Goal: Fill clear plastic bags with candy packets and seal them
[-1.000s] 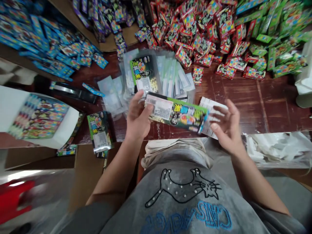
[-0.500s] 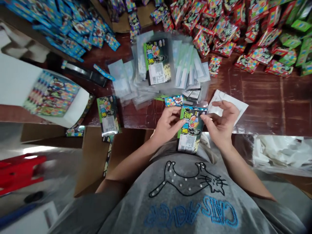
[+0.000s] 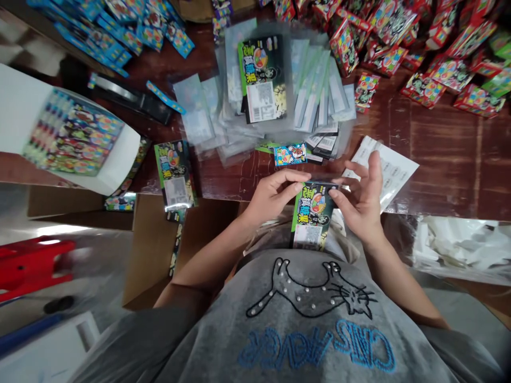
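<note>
Close to my lap, both hands hold a black and green candy packet [image 3: 311, 213] in a clear plastic sleeve. My left hand [image 3: 271, 197] is closed, thumb and fingers pinching its top left edge. At the top right corner my right hand [image 3: 361, 205] pinches with the thumb and a finger, other fingers raised. The lower end of the packet is hidden behind the shirt. Just beyond my hands lies a small blue candy packet [image 3: 290, 154]. A white sticker sheet [image 3: 393, 173] rests behind my right hand.
Clear sleeves with a black candy packet [image 3: 262, 80] on top are piled ahead. Red candy boxes [image 3: 383, 58] and blue packets [image 3: 147, 26] heap behind. At left are a filled white box [image 3: 131, 170], a black tape dispenser [image 3: 128, 98] and another black packet [image 3: 174, 175] by the edge.
My left hand has slid up to the packet's top edge. The blue showing at the packet's top is now out of sight. The camera view has shifted slightly.
</note>
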`<state>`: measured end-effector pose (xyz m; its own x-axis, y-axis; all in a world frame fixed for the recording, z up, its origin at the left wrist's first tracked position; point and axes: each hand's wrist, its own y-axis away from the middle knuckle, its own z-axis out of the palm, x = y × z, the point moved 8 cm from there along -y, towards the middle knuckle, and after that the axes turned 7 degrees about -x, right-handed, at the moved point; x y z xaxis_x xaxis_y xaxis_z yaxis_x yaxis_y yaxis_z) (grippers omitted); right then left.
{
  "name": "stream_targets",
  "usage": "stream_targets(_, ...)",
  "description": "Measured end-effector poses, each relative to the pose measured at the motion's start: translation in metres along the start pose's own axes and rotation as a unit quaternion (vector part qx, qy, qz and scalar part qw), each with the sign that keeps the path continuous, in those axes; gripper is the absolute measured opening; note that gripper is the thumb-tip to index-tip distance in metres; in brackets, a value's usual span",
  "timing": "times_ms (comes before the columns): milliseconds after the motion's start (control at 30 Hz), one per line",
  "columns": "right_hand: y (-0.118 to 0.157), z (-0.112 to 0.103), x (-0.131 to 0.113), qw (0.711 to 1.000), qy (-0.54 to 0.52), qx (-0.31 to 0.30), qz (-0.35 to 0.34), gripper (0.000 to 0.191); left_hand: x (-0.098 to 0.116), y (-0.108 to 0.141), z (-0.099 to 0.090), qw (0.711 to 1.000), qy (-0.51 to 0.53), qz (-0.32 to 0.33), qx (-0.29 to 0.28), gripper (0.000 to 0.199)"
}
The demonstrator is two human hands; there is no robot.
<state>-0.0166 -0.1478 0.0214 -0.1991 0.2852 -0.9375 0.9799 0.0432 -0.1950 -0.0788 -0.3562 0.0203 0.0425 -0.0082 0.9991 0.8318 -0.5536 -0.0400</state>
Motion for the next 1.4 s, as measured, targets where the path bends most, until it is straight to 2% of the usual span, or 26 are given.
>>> stream_targets(100, -0.001, 0.003, -0.003, 0.999, -0.024, -0.021, 0.000, 0.098, -0.001, 0.002, -0.001, 0.999, 0.030, -0.022, 0.030, 0.029)
stream_targets(167, -0.002, 0.003, -0.008, 0.999, -0.032, -0.035, 0.003, 0.094, 0.000, 0.004, 0.001, 0.998, 0.034, -0.038, 0.028, 0.032)
stream_targets(300, -0.003, -0.001, -0.017, 0.998, -0.017, -0.032, 0.042, 0.080, 0.009, 0.006, 0.005, 0.997, -0.002, -0.062, 0.036, 0.017)
stream_targets(433, -0.005, -0.001, -0.023, 0.997, 0.008, -0.021, 0.079, 0.088, 0.020, 0.002, 0.004, 0.995, -0.026, -0.082, 0.055, 0.013)
stream_targets(567, -0.009, -0.002, -0.025, 0.996, -0.019, -0.022, 0.086, 0.093, 0.028, -0.006, 0.001, 0.992, -0.052, -0.112, 0.031, 0.012)
stream_targets(667, -0.009, -0.004, -0.025, 0.995, -0.007, -0.029, 0.091, 0.091, 0.033, -0.008, 0.000, 0.994, -0.051, -0.098, 0.001, 0.014)
stream_targets(800, -0.004, -0.014, -0.030, 0.995, -0.005, -0.047, 0.087, 0.079, 0.037, -0.003, 0.007, 0.998, -0.032, -0.042, -0.041, 0.019)
stream_targets(867, -0.007, -0.024, -0.037, 0.996, -0.001, -0.051, 0.072, 0.066, 0.037, -0.001, 0.009, 0.998, -0.045, -0.018, -0.039, 0.016)
stream_targets(933, -0.017, -0.035, -0.050, 0.996, 0.034, -0.061, 0.052, 0.042, 0.036, -0.001, 0.010, 0.997, -0.066, -0.008, -0.028, 0.010)
stream_targets(1000, -0.031, -0.035, -0.065, 0.989, 0.080, -0.121, 0.032, 0.023, 0.036, -0.002, 0.012, 0.996, -0.080, -0.007, -0.026, 0.008)
stream_targets(1100, -0.048, -0.017, -0.078, 0.957, 0.117, -0.265, 0.016, 0.020, 0.040, -0.005, 0.015, 0.995, -0.094, -0.001, -0.031, 0.006)
stream_targets(1167, -0.055, -0.009, -0.078, 0.940, 0.149, -0.306, 0.017, 0.015, 0.043, -0.007, 0.016, 0.994, -0.101, 0.004, -0.035, 0.005)
stream_targets(1267, -0.059, -0.006, -0.070, 0.933, 0.203, -0.297, 0.018, 0.011, 0.044, -0.008, 0.016, 0.994, -0.102, 0.010, -0.036, 0.005)
stream_targets(1400, -0.056, -0.010, -0.069, 0.944, 0.218, -0.248, -0.014, 0.025, 0.042, -0.003, 0.014, 0.995, -0.097, 0.001, -0.011, 0.006)
